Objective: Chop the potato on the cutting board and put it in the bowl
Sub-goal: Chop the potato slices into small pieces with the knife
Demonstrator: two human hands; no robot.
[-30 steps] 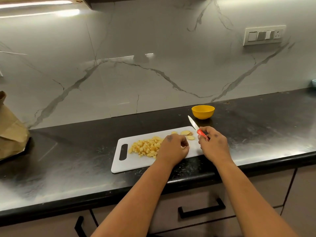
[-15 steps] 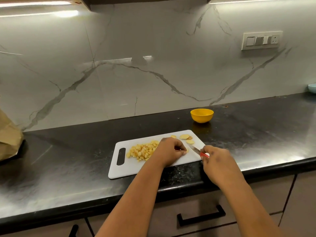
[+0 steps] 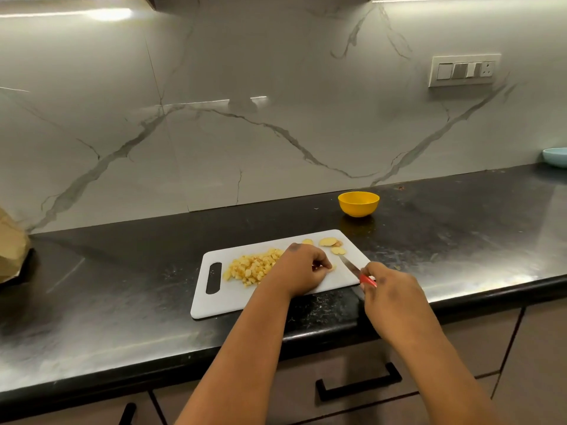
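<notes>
Left hand (image 3: 302, 269) fingers (image 3: 322, 265) pinch potato piece (image 3: 333, 267); right hand (image 3: 389, 297) clenched on knife (image 3: 357, 271), blade just right of fingers. Keep fingertips curled, slice thin.

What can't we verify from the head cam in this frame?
- Piece being cut: hidden under the left hand; only a sliver shows at its fingertips.
- Knife handle and grip: mostly covered by the right hand.
- Yellow bowl contents: viewing angle too shallow to show its inside.
- Brown paper bag and blue dish: cut off by the left and right frame edges.
</notes>
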